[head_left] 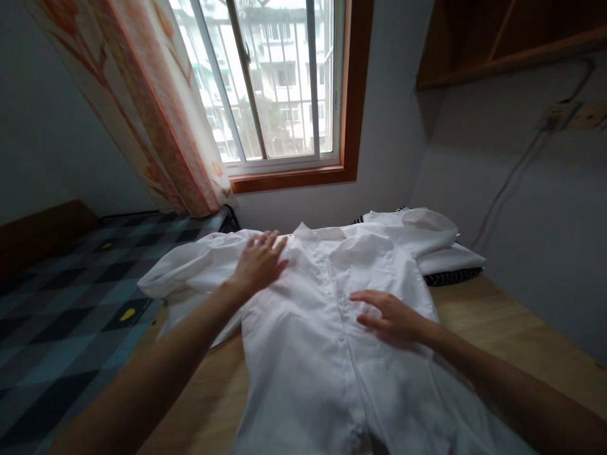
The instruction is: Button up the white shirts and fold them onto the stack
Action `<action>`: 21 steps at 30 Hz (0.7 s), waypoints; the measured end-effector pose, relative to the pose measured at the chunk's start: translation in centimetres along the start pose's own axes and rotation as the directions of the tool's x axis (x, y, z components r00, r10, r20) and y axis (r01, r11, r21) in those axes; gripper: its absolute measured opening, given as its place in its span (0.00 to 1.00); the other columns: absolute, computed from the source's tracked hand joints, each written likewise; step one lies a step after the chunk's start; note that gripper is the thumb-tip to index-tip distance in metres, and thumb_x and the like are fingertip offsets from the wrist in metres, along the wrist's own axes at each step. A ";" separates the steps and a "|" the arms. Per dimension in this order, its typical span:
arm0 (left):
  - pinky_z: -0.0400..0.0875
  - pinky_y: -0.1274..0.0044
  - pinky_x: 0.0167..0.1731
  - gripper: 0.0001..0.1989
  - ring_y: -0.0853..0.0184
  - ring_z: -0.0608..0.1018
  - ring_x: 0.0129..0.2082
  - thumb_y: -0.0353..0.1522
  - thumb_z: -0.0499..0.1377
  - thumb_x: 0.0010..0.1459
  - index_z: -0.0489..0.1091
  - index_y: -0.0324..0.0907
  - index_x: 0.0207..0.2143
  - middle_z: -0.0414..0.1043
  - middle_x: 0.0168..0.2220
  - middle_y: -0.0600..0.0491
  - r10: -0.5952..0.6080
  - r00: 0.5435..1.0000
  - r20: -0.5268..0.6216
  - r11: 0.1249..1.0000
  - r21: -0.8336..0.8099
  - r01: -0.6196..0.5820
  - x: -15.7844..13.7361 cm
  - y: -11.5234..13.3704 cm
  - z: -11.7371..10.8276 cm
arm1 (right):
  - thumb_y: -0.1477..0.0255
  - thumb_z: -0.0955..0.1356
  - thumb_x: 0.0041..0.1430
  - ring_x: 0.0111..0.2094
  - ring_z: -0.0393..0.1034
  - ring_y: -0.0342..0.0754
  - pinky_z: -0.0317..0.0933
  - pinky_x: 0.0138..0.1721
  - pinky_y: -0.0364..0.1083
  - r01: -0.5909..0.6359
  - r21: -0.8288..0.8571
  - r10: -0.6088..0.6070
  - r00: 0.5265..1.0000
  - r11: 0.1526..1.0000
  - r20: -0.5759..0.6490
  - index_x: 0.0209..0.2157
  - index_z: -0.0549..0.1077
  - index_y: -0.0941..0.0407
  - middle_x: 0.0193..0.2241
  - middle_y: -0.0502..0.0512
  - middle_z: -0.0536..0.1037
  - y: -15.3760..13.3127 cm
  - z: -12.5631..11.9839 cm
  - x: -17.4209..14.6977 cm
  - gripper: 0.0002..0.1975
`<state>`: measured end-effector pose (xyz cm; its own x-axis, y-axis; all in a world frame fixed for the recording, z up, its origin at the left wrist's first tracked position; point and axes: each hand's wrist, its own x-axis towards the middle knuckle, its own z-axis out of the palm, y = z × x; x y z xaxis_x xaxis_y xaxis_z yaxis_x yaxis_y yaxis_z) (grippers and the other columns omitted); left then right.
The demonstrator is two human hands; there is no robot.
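Observation:
A white button-up shirt (303,341) lies spread front side up, its collar toward the window and its sleeves out to both sides. My left hand (262,260) rests with fingers stretched on the shirt's upper left, near the collar. Over the right front panel, beside the button line, is my right hand (391,317), its fingers apart and nothing in them. Whether the right palm touches the cloth I cannot tell. The lower hem runs out of view at the bottom.
A wooden board (502,322) lies under the shirt. Folded clothes (453,259), white and dark striped, are stacked at its far right. On the left is a bed with a checked cover (71,297). A curtain (161,107) hangs beside the window (279,82); a cable (509,170) runs down the right wall.

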<state>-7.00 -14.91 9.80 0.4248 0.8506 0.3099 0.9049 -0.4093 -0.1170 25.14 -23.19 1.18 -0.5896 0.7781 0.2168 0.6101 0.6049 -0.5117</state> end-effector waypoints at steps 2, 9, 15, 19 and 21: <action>0.44 0.54 0.62 0.34 0.45 0.52 0.66 0.49 0.53 0.59 0.57 0.45 0.64 0.51 0.67 0.42 0.110 0.980 0.167 0.977 -0.201 -0.075 -0.1 3.1 3.0 | 0.59 0.63 0.64 0.62 0.59 0.57 0.55 0.60 0.58 -0.044 -0.113 0.029 0.991 0.993 -0.132 0.61 0.64 0.54 0.61 0.63 0.65 1.4 -0.8 1.8 0.27; 0.38 0.45 0.59 0.40 0.42 0.41 0.68 0.58 0.45 0.59 0.46 0.52 0.68 0.37 0.70 0.45 0.225 0.888 0.400 0.954 -0.276 -0.117 -3.7 5.8 8.3 | 0.56 0.63 0.63 0.67 0.45 0.64 0.42 0.62 0.68 -0.137 -0.411 0.165 0.986 0.901 0.034 0.65 0.56 0.51 0.67 0.65 0.52 4.5 1.7 3.3 0.32; 0.36 0.43 0.59 0.41 0.42 0.39 0.68 0.59 0.47 0.57 0.44 0.54 0.68 0.35 0.70 0.44 0.290 0.854 0.432 0.941 -0.290 -0.173 -6.0 4.5 6.8 | 0.52 0.66 0.58 0.65 0.51 0.65 0.46 0.61 0.66 -0.053 -0.332 0.099 0.988 0.942 0.122 0.63 0.61 0.50 0.65 0.64 0.58 3.8 1.6 1.8 0.34; 0.37 0.42 0.58 0.43 0.40 0.38 0.68 0.60 0.48 0.55 0.42 0.55 0.68 0.35 0.70 0.43 0.319 0.824 0.468 0.934 -0.302 -0.191 -6.6 4.3 6.1 | 0.57 0.64 0.62 0.52 0.69 0.56 0.62 0.54 0.55 -0.087 -0.172 0.084 0.996 0.981 -0.022 0.54 0.71 0.54 0.52 0.61 0.75 5.9 -2.8 6.1 0.23; 0.38 0.41 0.58 0.44 0.39 0.38 0.68 0.60 0.48 0.55 0.43 0.55 0.68 0.34 0.70 0.43 0.326 0.810 0.487 0.932 -0.310 -0.189 -6.9 4.4 5.7 | 0.60 0.64 0.62 0.55 0.66 0.56 0.61 0.55 0.55 -0.174 -0.183 0.129 0.964 0.968 -0.232 0.55 0.69 0.56 0.54 0.63 0.72 7.8 -4.9 9.5 0.24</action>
<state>-5.85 -20.71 1.78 0.6527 0.7163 -0.2466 0.7544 -0.6443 0.1252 26.89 -10.24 3.36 -0.3665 0.8677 0.3358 0.7897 0.4809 -0.3808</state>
